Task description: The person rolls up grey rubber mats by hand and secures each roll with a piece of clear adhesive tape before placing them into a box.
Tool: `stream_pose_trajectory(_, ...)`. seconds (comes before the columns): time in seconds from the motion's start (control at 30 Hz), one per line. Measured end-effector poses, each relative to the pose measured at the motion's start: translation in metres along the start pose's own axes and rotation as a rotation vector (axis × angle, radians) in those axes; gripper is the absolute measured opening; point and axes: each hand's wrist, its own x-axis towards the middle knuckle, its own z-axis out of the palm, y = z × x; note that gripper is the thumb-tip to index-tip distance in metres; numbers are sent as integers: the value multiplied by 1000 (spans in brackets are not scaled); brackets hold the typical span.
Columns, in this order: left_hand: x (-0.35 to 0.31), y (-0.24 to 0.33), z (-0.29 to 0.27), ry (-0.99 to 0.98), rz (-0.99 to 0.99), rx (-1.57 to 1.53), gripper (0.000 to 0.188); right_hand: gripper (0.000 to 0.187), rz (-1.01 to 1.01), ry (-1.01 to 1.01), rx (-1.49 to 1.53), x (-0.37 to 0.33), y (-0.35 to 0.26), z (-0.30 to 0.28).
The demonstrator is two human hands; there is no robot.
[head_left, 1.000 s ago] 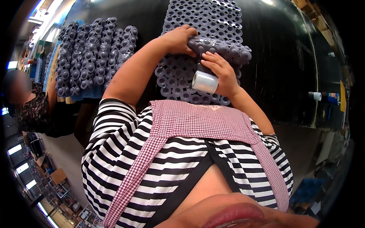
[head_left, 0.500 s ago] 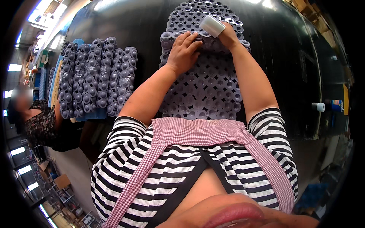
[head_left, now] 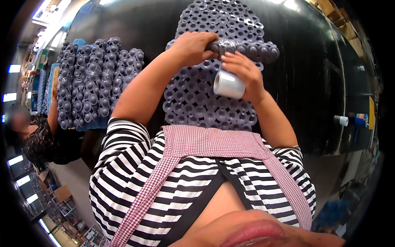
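Observation:
A rolled grey bath mat (head_left: pixel 263 51) with round suction cups lies crosswise on flat grey mats (head_left: pixel 210 94) in front of me. Clear film (head_left: pixel 228 44) wraps its middle. My left hand (head_left: pixel 195 46) grips the roll left of the film, fingers curled over it. Just below the roll, my right hand (head_left: pixel 247 76) holds a roll of clear stretch film (head_left: pixel 229 85), its fingertips touching the mat near the wrapped part.
Several rolled grey mats (head_left: pixel 92 82) stand side by side at the left on the black table (head_left: pixel 304 82). Another person (head_left: pixel 39 136) is beyond them. A small white roll (head_left: pixel 341 120) and a blue container (head_left: pixel 361 120) sit at the right.
My right hand has brought the film roll from the far side of the rolled mat to its near side. Film now shows around the middle, and my left hand has closed on the roll.

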Motion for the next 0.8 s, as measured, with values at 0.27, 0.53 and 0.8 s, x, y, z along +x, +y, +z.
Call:
stream_pose_trajectory(0.27, -27, -18, 40, -306, -49, -176, 43, 44, 164, -8, 4, -58, -68, 26)
stream_pose_trajectory(0.53, -24, -22, 46, 697, 36, -52, 9, 20, 671, 173, 531, 11, 43, 42)
stream_pose_trajectory(0.8, -16, -18, 88, 475, 192, 39, 63, 18, 631, 144, 590, 89, 154, 34)
